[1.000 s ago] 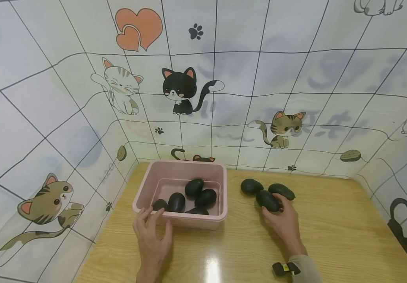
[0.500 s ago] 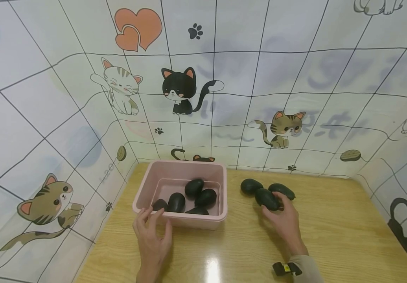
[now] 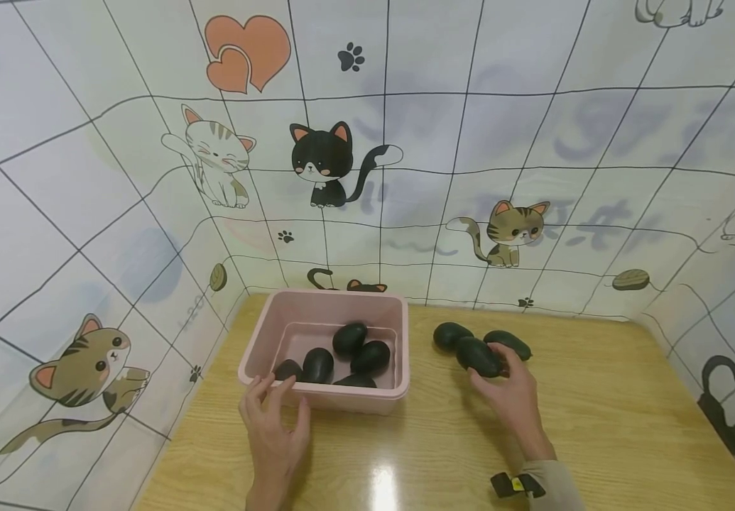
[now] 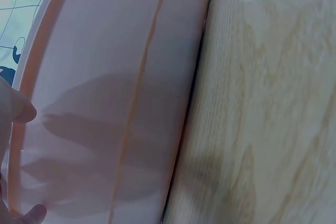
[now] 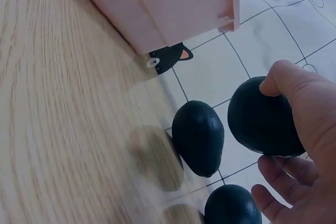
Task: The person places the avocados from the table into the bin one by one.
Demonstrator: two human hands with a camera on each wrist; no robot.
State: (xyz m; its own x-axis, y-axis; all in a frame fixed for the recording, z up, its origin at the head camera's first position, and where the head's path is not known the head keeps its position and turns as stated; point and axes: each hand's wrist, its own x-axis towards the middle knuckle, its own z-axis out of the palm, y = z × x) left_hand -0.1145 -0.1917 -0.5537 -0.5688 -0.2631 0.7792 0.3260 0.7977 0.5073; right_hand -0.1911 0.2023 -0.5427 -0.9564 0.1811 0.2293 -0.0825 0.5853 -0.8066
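Note:
My right hand [image 3: 513,394] pinches a dark green avocado [image 3: 477,356] between thumb and fingers. In the right wrist view the held avocado [image 5: 265,119] is apart from two others, one nearer the bin [image 5: 198,137] and one below [image 5: 231,205]. In the head view those two are the left avocado [image 3: 452,336] and the right avocado [image 3: 509,344], both on the table. My left hand [image 3: 275,429] rests its fingertips on the front rim of a pink plastic bin [image 3: 357,403], thumb held apart. Several avocados [image 3: 318,365] lie inside the bin; its front wall partly hides some.
A light wooden table [image 3: 444,447] carries the bin at the left and the loose avocados at the right. Cat-patterned wall covering [image 3: 425,199] encloses the table at the back and both sides. A small black device [image 3: 515,485] sits at my right wrist.
The avocado in my right hand has shifted slightly left and farther back, overlapping the left avocado more. My left hand and the bin have stayed in place.

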